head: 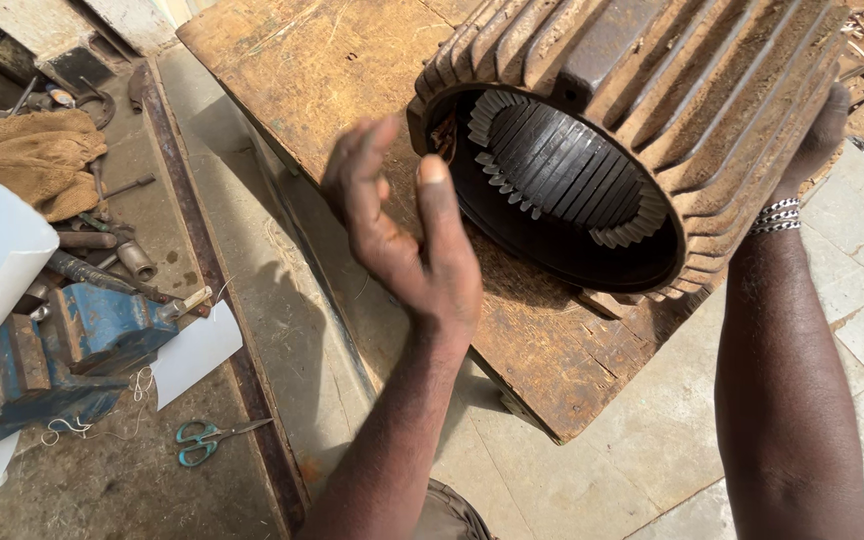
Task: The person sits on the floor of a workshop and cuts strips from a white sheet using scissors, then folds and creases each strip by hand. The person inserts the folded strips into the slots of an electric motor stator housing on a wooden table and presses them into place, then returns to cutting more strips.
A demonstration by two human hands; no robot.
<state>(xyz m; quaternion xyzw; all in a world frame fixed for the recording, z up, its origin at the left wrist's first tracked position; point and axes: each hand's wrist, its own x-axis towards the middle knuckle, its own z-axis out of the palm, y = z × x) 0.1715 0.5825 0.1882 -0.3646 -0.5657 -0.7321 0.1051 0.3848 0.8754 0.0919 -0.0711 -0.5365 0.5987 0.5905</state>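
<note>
**Bench inventory: finned motor housing and surrounding items**

1. Wooden board (332, 70): large, worn and stained, lying flat across the scene; the landmark for all entries below.

2. Motor housing (652, 110): heavy, rusty brown, ribbed casing with a slotted stator core visible inside its open bore. It rests on the far right part of the board, tilted. Its long axis runs from the open mouth, which faces down-left toward the viewer, up and away to the right.

3. Right hand (820, 135): pressed against the outer fins on the housing's right flank, a beaded bracelet (777, 215) at the wrist. Fingers are mostly hidden behind the casing; it steadies or supports the casing, and how far they curl cannot be told.

4. Left hand (407, 235): raised over the board's middle, just left of the housing's open mouth, palm flat and fingers extended, holding nothing. The housing lies to its right; this hand is apart from the rim, so the right hand is the one in contact.

5. Blue vise (62, 365): on the cluttered metal bench well left of the board.

6. Tan cloth (32, 155): crumpled, left of the board, beyond the vise.

7. Scissors (207, 437): teal-handled, on the bench left of the board's near corner.
</note>
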